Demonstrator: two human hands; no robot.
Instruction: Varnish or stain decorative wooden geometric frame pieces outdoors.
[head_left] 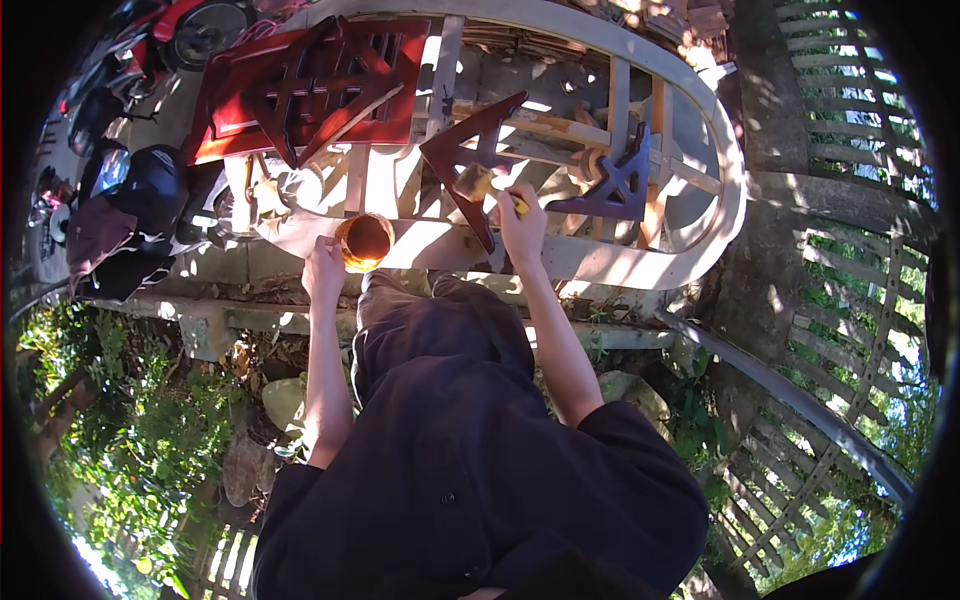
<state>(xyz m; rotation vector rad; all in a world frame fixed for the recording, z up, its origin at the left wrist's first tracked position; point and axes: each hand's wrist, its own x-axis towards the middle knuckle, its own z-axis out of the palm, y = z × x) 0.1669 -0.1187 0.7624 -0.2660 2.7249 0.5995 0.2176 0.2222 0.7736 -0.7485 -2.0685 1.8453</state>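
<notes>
My left hand [323, 268] is closed on the side of a round cup [352, 262] with amber-brown liquid in it. The cup is over the near rail of a pale wooden frame. My right hand [522, 228] grips a paintbrush [474, 184] with a yellow handle. Its wide bristles are over a dark red-brown triangular wooden bracket [452, 153], apparently touching it. That bracket lies across the frame's slats, partly hidden by the brush. To the right of my right hand lies another triangular bracket [618, 204], which looks purplish in the light.
The pale frame [728, 200] has a rounded right end and open gaps between slats. On its left lie a glossy red panel [225, 115] and dark brackets [300, 125]. A motorbike [212, 35] and a dark covered shape [150, 215] stand left; a metal rail [800, 395] runs right.
</notes>
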